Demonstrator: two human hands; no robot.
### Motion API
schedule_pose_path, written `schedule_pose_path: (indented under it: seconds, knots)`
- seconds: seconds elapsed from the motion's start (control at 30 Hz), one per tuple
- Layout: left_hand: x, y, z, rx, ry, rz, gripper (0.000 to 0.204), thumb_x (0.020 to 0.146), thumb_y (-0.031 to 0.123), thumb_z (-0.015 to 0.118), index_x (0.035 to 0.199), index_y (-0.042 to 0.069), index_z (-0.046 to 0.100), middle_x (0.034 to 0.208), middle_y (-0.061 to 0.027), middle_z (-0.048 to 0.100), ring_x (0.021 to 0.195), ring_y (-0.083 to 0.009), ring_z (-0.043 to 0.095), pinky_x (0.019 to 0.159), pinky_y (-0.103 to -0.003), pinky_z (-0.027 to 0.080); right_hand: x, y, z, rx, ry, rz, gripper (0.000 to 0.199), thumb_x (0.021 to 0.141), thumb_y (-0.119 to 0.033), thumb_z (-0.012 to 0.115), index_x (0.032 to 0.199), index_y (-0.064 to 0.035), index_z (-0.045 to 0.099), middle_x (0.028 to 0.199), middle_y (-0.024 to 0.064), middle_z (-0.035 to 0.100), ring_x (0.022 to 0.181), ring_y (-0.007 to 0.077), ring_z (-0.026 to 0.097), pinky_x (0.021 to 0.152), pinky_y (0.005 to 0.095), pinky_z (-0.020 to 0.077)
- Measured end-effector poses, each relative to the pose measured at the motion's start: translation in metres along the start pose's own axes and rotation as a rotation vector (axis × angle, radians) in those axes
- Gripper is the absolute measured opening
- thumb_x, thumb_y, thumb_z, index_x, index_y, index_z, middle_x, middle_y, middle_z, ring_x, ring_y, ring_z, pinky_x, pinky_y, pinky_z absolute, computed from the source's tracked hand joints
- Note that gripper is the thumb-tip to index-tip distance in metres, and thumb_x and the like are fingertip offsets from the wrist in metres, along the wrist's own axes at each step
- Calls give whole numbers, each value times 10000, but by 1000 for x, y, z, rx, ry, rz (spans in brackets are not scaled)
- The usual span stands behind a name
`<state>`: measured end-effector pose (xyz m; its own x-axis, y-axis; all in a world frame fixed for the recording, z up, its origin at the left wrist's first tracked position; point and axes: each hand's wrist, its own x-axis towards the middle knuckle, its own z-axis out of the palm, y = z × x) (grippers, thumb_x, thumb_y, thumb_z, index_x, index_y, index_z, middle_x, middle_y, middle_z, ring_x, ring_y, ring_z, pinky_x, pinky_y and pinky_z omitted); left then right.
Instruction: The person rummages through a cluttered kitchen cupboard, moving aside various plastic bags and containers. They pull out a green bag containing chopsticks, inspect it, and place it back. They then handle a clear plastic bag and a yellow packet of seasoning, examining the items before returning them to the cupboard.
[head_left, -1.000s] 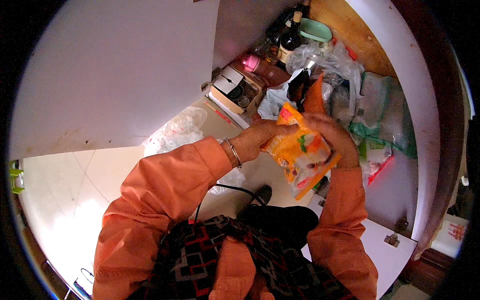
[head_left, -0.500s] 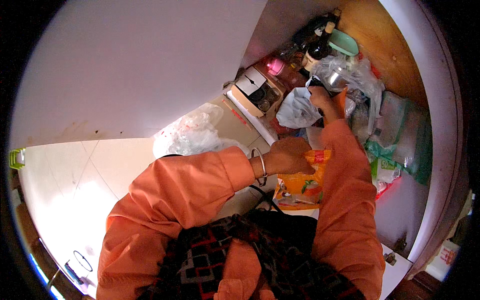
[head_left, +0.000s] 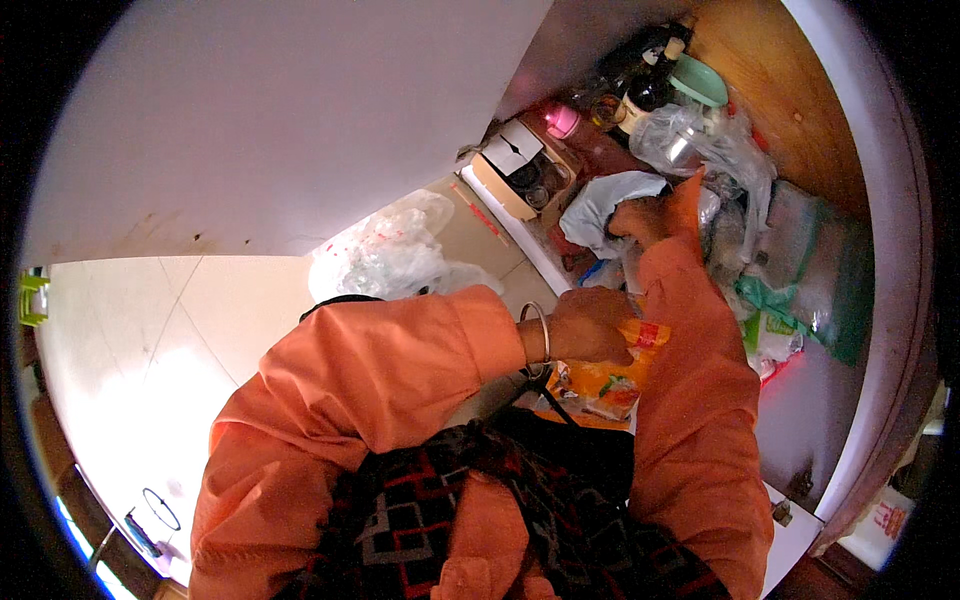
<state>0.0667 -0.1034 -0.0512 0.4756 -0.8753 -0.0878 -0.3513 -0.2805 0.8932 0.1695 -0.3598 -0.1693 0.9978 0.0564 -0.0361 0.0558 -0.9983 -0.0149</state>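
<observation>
My left hand [head_left: 592, 326], with a silver bangle at its wrist, is closed on the top of an orange printed plastic bag [head_left: 590, 380]. This bag hangs in front of my lap, partly covered by the hand and my right sleeve. Reaching into the low cabinet, my right hand [head_left: 638, 220] has its bent fingers on a pale crumpled plastic bag [head_left: 606, 203]. Its fingertips are partly lost in the folds. An orange piece [head_left: 686, 208] sticks up beside my right wrist; I cannot tell what it belongs to.
An open box [head_left: 512, 170] of dark items stands at the cabinet's left edge. Behind are a pink object [head_left: 562, 121], a dark bottle [head_left: 652, 88], a green bowl [head_left: 699, 80] and clear bags [head_left: 735, 160]. Green plastic [head_left: 840, 290] lies right. A white bag [head_left: 385, 250] rests on the floor.
My right hand has come slightly nearer to me, and the pale bag has shifted and spread above it. My left hand has lowered a little with the orange bag, which is more crumpled.
</observation>
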Motion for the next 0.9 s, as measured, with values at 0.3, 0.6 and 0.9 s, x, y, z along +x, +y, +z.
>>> schedule_pose_path:
  seconds: [0.3, 0.6, 0.9]
  knots:
    - [-2, 11, -10, 9, -124, -93, 413, 566, 383, 698, 824, 64, 653, 848, -137, 617, 801, -311, 593, 690, -400, 471, -25, -12, -27, 538, 53, -53, 384, 768, -357, 523, 967, -32, 573, 961, 131, 592, 927, 262, 549, 964, 399, 292]
    - [-8, 10, 6, 16, -82, -55, 472, 560, 378, 705, 857, 19, 631, 808, -176, 601, 804, -332, 590, 710, -402, 464, -40, -39, -39, 755, 203, 12, 324, 793, -347, 508, 918, -60, 594, 894, 120, 605, 881, 242, 566, 1005, 416, 247]
    - [-9, 17, -7, -68, -61, -46, 465, 637, 387, 686, 891, 2, 622, 863, -184, 610, 798, -301, 608, 684, -376, 481, -74, -50, -87, 501, 21, -1, 235, 782, -271, 545, 841, -55, 617, 805, 116, 616, 830, 262, 590, 990, 438, 271]
